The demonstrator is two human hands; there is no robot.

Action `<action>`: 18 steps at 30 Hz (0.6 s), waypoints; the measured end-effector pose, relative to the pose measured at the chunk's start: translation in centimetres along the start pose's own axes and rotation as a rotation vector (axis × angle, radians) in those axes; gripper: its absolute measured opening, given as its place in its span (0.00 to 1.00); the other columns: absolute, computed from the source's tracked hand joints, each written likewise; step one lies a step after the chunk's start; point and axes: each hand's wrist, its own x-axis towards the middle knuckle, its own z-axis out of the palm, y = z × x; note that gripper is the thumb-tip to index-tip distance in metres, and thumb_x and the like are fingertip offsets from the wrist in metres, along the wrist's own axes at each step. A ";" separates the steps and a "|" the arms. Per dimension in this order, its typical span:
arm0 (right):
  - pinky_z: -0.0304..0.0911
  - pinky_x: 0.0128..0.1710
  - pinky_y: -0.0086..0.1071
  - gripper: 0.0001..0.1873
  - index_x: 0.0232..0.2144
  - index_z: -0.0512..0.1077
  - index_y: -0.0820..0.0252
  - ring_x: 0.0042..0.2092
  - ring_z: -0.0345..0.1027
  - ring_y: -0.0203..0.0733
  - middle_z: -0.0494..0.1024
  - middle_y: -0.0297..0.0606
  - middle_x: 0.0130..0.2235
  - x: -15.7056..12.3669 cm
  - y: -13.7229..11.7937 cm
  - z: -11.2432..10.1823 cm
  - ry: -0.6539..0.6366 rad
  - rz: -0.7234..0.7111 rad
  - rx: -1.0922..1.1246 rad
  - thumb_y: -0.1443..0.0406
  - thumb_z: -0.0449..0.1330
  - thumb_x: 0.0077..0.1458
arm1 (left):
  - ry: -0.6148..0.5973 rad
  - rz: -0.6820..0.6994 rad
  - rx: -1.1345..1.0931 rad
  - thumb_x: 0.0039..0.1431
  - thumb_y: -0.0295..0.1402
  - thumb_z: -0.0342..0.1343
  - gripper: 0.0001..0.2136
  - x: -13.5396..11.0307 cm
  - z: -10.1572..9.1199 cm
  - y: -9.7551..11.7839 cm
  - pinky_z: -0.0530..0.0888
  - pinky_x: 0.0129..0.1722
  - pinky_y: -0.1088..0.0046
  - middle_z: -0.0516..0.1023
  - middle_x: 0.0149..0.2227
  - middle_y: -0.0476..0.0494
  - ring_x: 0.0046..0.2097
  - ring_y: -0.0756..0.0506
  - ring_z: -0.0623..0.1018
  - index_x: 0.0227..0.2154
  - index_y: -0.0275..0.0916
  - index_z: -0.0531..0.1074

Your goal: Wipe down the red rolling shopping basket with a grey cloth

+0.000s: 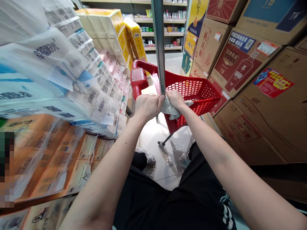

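Closest to us, we are wearing black trousers [153,204], white stripes showing at our right leg, and we are standing in pale shoes [146,155] on the tiled floor [165,183]. Both bare forearms are reaching forward and drawing together. Our left hand [147,107] is gripping the pole [158,48], fingers clamped on its lower end and thumb lying against the metal. Just beside it, our right hand [176,99] is holding the grey cloth [171,111], fingers clamped on it; the cloth is drooping below the hand, next to the pole. The pole is running upward out of view. Just past our hands the red cart [194,84] is standing, its perforated basket slanting off to the right and its handle [145,65] curving left of the pole. Packs are rising in stacks on our left: orange packs [48,153] nearest, white packs [45,54] behind, yellow packs [120,32] farther on. Cartons [242,60] are towering on our right. Farthest off, shelves [174,34] are carrying small bottles [174,14].
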 end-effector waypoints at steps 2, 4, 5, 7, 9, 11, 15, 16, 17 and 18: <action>0.55 0.33 0.29 0.28 0.24 0.72 0.62 0.32 0.66 0.40 0.74 0.39 0.26 0.7 0.5 -0.3 -0.035 -0.009 0.027 0.52 0.43 0.62 | -0.054 0.018 0.009 0.65 0.45 0.32 0.27 0.3 -0.4 -0.3 0.66 0.35 0.66 0.79 0.30 0.40 0.36 0.42 0.78 0.26 0.40 0.75; 0.53 0.31 0.29 0.28 0.21 0.70 0.61 0.30 0.64 0.38 0.71 0.36 0.24 0.7 1.0 -0.4 -0.019 -0.065 0.052 0.52 0.43 0.62 | -0.104 0.036 -0.006 0.65 0.43 0.32 0.27 0.8 -0.9 -1.0 0.68 0.40 0.64 0.79 0.28 0.41 0.36 0.42 0.78 0.27 0.39 0.75; 0.53 0.31 0.28 0.28 0.20 0.69 0.60 0.29 0.63 0.37 0.70 0.35 0.23 0.5 1.2 -0.5 0.001 -0.108 0.063 0.53 0.42 0.62 | -0.123 0.048 -0.019 0.65 0.42 0.32 0.27 1.2 -1.1 -1.5 0.67 0.44 0.62 0.78 0.28 0.41 0.36 0.42 0.78 0.27 0.39 0.76; 0.52 0.31 0.28 0.28 0.18 0.66 0.59 0.28 0.61 0.36 0.68 0.33 0.22 0.0 1.8 -0.5 0.053 -0.197 0.078 0.53 0.41 0.63 | -0.161 0.086 -0.044 0.64 0.40 0.34 0.26 2.0 -1.3 -2.7 0.63 0.53 0.58 0.77 0.25 0.43 0.36 0.43 0.77 0.28 0.38 0.77; 0.51 0.31 0.28 0.29 0.18 0.64 0.58 0.27 0.60 0.35 0.66 0.33 0.21 -0.7 2.6 -0.4 0.111 -0.271 0.077 0.53 0.39 0.64 | -0.204 0.132 -0.064 0.62 0.38 0.35 0.25 2.6 -1.3 -3.8 0.57 0.58 0.55 0.75 0.22 0.45 0.36 0.43 0.77 0.26 0.37 0.77; 0.52 0.32 0.29 0.28 0.20 0.64 0.58 0.27 0.60 0.35 0.66 0.33 0.22 -1.5 3.7 0.0 0.186 -0.325 0.056 0.53 0.37 0.65 | -0.225 0.165 -0.087 0.60 0.36 0.36 0.24 3.0 -0.9 -4.6 0.54 0.60 0.55 0.74 0.20 0.46 0.35 0.44 0.76 0.24 0.37 0.77; 0.55 0.37 0.31 0.28 0.28 0.67 0.58 0.33 0.63 0.39 0.70 0.37 0.29 -2.8 6.9 1.3 0.415 -0.372 -0.051 0.56 0.32 0.65 | -0.174 0.168 -0.120 0.59 0.34 0.36 0.23 2.7 -0.1 -4.6 0.59 0.57 0.59 0.74 0.20 0.45 0.33 0.45 0.75 0.19 0.38 0.75; 0.55 0.39 0.33 0.27 0.30 0.67 0.58 0.35 0.63 0.40 0.71 0.38 0.31 -3.1 7.8 1.5 0.469 -0.366 -0.075 0.56 0.32 0.65 | -0.159 0.164 -0.123 0.59 0.34 0.35 0.23 2.6 0.0 -4.4 0.61 0.56 0.60 0.74 0.20 0.45 0.33 0.45 0.75 0.18 0.38 0.74; 0.56 0.41 0.34 0.27 0.32 0.68 0.58 0.37 0.64 0.41 0.71 0.40 0.33 -3.3 8.6 1.7 0.512 -0.355 -0.092 0.56 0.31 0.65 | -0.144 0.159 -0.123 0.59 0.34 0.35 0.23 2.5 0.1 -4.2 0.61 0.55 0.60 0.74 0.20 0.45 0.33 0.45 0.75 0.18 0.38 0.74; 0.56 0.43 0.35 0.27 0.34 0.68 0.59 0.38 0.64 0.42 0.72 0.41 0.34 -3.5 9.3 1.9 0.542 -0.340 -0.098 0.56 0.31 0.65 | -0.131 0.153 -0.123 0.59 0.33 0.35 0.23 2.4 0.2 -3.9 0.62 0.55 0.61 0.74 0.20 0.45 0.33 0.45 0.74 0.18 0.38 0.73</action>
